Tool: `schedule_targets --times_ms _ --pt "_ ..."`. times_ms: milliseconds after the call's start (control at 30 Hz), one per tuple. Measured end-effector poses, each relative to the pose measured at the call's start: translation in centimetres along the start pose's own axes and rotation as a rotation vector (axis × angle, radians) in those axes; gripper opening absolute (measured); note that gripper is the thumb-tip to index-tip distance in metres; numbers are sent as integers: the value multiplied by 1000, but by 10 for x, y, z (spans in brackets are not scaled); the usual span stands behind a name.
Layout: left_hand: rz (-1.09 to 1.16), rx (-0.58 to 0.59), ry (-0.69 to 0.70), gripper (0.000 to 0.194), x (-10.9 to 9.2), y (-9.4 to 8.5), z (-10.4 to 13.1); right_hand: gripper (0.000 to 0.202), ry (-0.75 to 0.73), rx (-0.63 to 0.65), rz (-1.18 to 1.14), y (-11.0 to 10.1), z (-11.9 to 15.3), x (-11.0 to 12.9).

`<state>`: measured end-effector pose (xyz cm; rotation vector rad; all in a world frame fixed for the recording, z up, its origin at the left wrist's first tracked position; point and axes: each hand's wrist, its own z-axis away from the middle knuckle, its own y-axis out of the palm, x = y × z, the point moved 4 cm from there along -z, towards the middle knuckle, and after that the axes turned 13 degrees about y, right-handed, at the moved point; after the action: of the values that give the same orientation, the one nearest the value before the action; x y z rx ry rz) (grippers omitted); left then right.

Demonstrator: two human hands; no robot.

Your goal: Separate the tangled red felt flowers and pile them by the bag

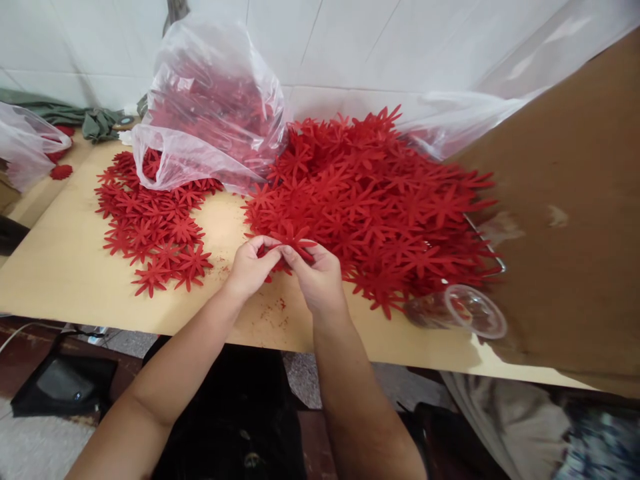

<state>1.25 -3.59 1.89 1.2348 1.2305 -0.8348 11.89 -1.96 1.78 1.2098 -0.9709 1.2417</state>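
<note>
Red flower (291,239) — between both hands (254,267) (323,272)

Soft, fairly bright light whitens the wall (340,47) at twelve o'clock, while six o'clock sinks into near-black shadow. Glints streak the plastic bag (215,110) at eleven; wide-angle stretch and blur smear the cardboard (565,200) (dull, shaded) at three.

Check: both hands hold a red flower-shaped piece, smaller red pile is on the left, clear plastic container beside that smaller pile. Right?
One error: in the head view, the clear plastic container is beside the larger red pile, on the right. Left hand and right hand do hold a red flower-shaped piece; the smaller red pile is on the left.
</note>
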Motion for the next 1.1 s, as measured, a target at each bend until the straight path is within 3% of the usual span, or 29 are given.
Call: schedule_targets --times_ms 200,333,500,700,867,1100 --pt "-71 33 40 8 -6 1 4 32 -55 -140 14 -10 -4 3" --pt "-35 7 71 14 -6 -1 3 33 -105 -140 158 -9 -1 10" --pt "125 73 44 15 -4 4 1 37 -167 -151 324 -7 3 14" --pt "89 42 27 6 -5 3 2 47 -145 -202 308 -4 5 12" --pt "169 38 -14 11 -6 5 2 43 -115 -55 214 2 3 7" --pt "271 -147 -106 12 3 -6 0 40 -82 149 210 9 7 1"
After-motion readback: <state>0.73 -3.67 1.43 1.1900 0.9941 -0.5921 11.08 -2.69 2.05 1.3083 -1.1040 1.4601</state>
